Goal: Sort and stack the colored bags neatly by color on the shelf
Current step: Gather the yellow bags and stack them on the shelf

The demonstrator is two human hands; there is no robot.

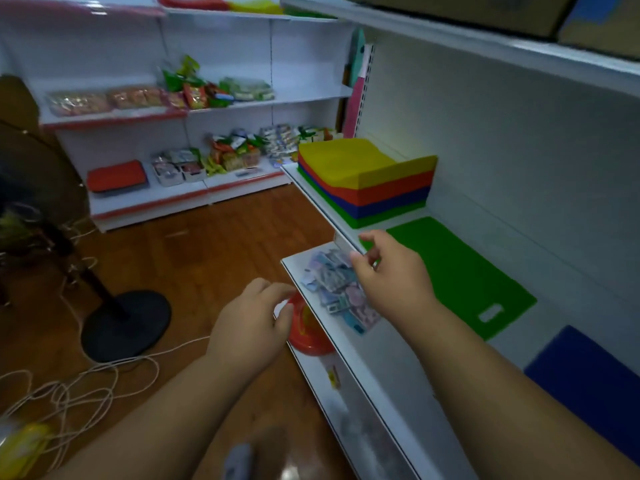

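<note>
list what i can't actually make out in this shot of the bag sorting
- Blue bag: head view, cut off by the right edge, so its full extent is unknown.
- Multicolored stack: head view, how many bags each color band holds is too fine to tell.
- Left hand: covers part of the red item on the lower shelf; contact and identity unclear.
- Right hand: hides the near corner of the green bag; any pinch unclear.

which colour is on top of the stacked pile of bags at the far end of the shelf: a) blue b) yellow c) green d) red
b, the stacked pile on the shelf shows yellow on top, then red-orange, blue and green at the bottom.
</note>
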